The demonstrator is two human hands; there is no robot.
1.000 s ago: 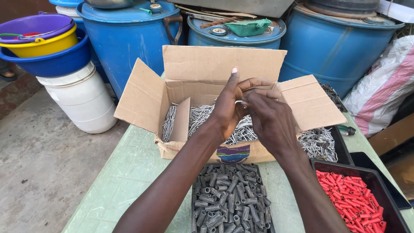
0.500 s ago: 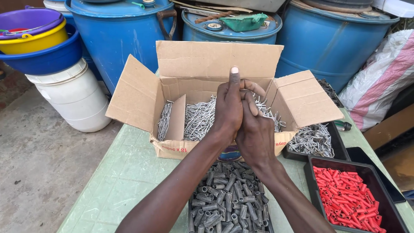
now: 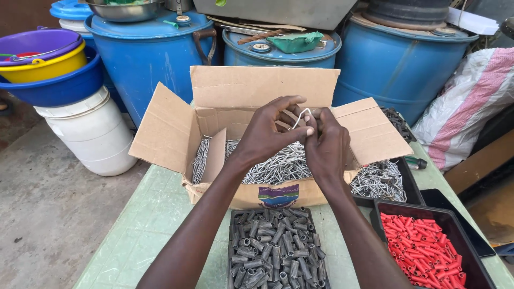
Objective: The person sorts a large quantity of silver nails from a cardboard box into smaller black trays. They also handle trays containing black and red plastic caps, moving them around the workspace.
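Note:
Both my hands are raised over an open cardboard box (image 3: 171,131) full of thin silvery wire pieces (image 3: 273,168). My left hand (image 3: 265,134) and my right hand (image 3: 325,144) meet at the fingertips and pinch one bent white wire piece (image 3: 301,116) between them. Just below my forearms lies a black tray of several dark grey tube pieces (image 3: 276,251). The palm of my right hand is hidden, so how the wire continues inside it I cannot see.
A black tray of red tube pieces (image 3: 428,249) sits at lower right, another tray of wire pieces (image 3: 380,182) beside the box. Blue barrels (image 3: 396,64) stand behind the green table (image 3: 144,230). A white bucket (image 3: 93,134) with stacked coloured bowls (image 3: 45,67) is at left, a striped sack (image 3: 471,101) at right.
My hands, pressed upright together half a second ago, have tipped and spread their fingers; the white wire piece now shows between the fingertips. The view has shifted slightly.

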